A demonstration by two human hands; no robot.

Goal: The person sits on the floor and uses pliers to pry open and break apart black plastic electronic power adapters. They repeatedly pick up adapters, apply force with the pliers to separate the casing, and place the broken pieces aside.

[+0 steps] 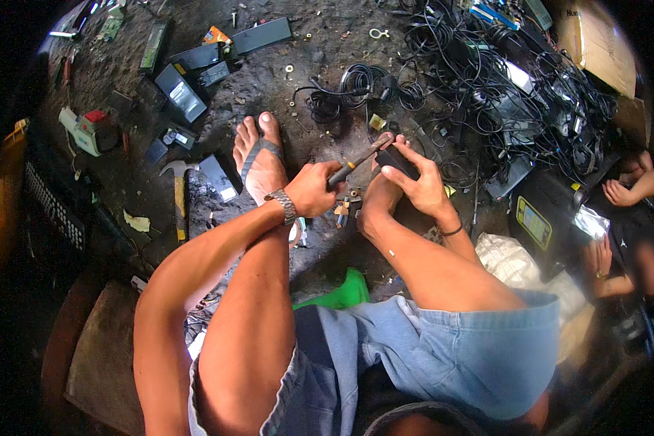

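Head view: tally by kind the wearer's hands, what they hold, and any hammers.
Hands, left hand and right hand: 2
Yellow-marked dark-handled tool: 1
Black block: 1
Hammer: 1
Total: 5

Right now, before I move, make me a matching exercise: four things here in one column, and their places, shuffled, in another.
Things:
1. dark-handled tool with yellow bands
2. black rectangular block
3. claw hammer with a yellowish handle
4. heap of tangled black cables

Places:
A. on the ground, left of the left foot
B. held in the right hand
C. upper right of the picture
D. held in the left hand

Pairs: 1-D, 2-B, 3-A, 4-C
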